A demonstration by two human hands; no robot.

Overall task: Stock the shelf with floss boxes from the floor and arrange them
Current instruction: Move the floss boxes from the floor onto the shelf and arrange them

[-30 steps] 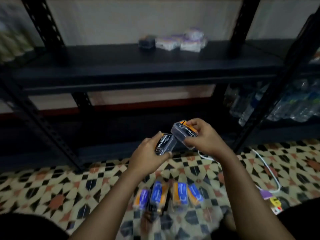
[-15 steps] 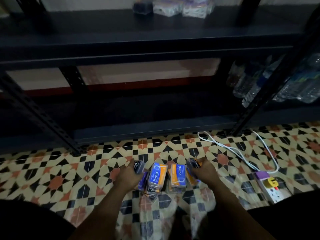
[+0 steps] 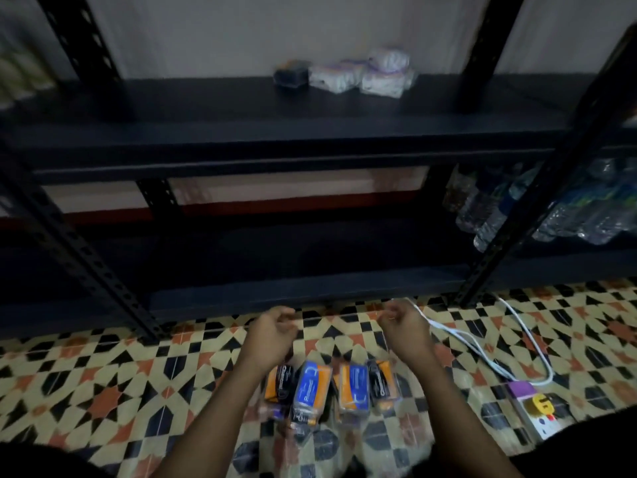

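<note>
Hands have come up empty: half a second ago each was down at the floss boxes on the floor, gripping the outer packs, and a second ago each held a dark box in the air. Now the left hand (image 3: 272,331) and the right hand (image 3: 406,327) hover with loosely curled fingers, holding nothing, just at 12 o'clock of the row. So the two boxes went back to the floor, not to the shelf, and stocking has not advanced.

Four floss boxes (image 3: 331,388) lie side by side on the patterned floor (image 3: 103,391), the outer two dark, the inner two blue and orange. At 12 o'clock the upper shelf (image 3: 206,108) carries a dark box (image 3: 290,77) beside pale wrapped packs (image 3: 362,77). At 2 o'clock, water bottles (image 3: 551,212) fill the neighbouring rack.
</note>
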